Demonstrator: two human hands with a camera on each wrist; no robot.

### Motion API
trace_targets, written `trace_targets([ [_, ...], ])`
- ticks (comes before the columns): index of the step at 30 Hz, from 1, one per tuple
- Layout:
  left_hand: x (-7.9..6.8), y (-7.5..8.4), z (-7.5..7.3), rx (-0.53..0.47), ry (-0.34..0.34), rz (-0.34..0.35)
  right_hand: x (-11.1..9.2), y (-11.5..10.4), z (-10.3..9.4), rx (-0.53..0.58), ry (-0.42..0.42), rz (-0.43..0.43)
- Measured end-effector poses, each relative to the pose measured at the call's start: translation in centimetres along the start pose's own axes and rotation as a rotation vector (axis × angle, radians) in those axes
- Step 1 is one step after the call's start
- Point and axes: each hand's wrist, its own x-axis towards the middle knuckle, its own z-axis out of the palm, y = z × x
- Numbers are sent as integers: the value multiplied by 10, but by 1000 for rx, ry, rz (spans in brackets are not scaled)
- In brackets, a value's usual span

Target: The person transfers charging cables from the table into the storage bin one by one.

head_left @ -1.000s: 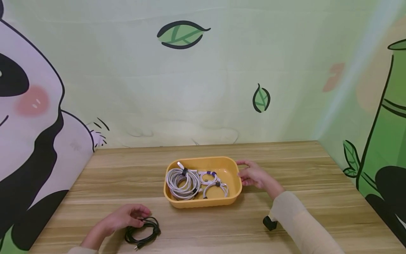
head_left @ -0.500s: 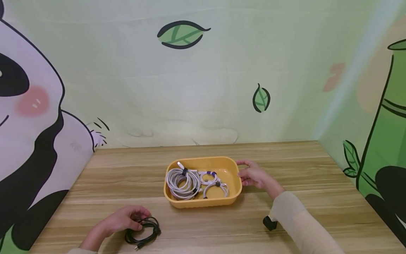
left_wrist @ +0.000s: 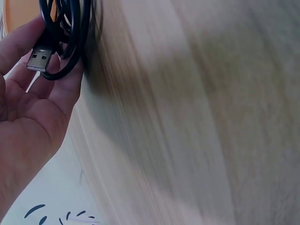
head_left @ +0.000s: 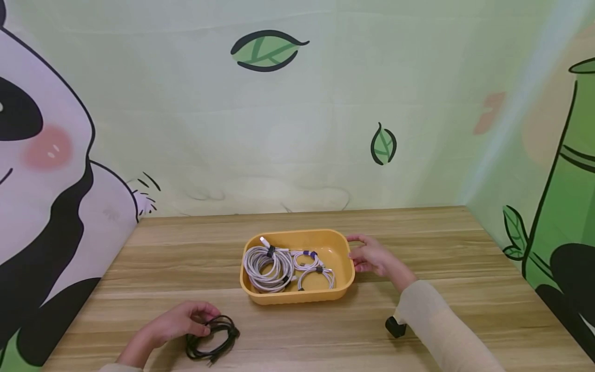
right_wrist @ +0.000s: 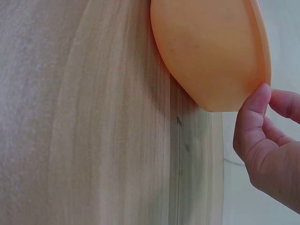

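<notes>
My left hand (head_left: 178, 323) pinches a coiled black USB cable (head_left: 232, 335) by its left side, low over the wooden table. Its metal USB plug (left_wrist: 40, 57) shows between thumb and fingers in the left wrist view. At the table's middle stands a yellow plastic basket (head_left: 302, 298), whose right end my right hand (head_left: 372, 257) grips, thumb on the rim and fingers around it in the right wrist view. Inside lie a large white cable coil (head_left: 252, 266) at the left and two smaller white coils, one with a purple tie (head_left: 310, 253).
A black block-shaped piece (head_left: 395, 327) shows beside my right sleeve (head_left: 446, 325). Behind the wooden table (head_left: 186, 248) hangs a pale green backdrop (head_left: 186, 129) printed with a panda, leaves and bamboo.
The black cable coil has shifted slightly to the right and turned a little in my left hand. My right hand and the basket have stayed in place.
</notes>
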Motion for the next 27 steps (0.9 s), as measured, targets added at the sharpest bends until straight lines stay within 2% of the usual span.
trace_targets([
  [7, 1, -1, 0, -47, -20, 5, 0, 0, 0, 8, -2, 4],
  [20, 3, 4, 0, -68, -33, 5, -2, -1, 0, 12, -5, 9],
  [27, 4, 13, 2, -55, -34, 56, -1, -1, 0, 7, 2, 11],
])
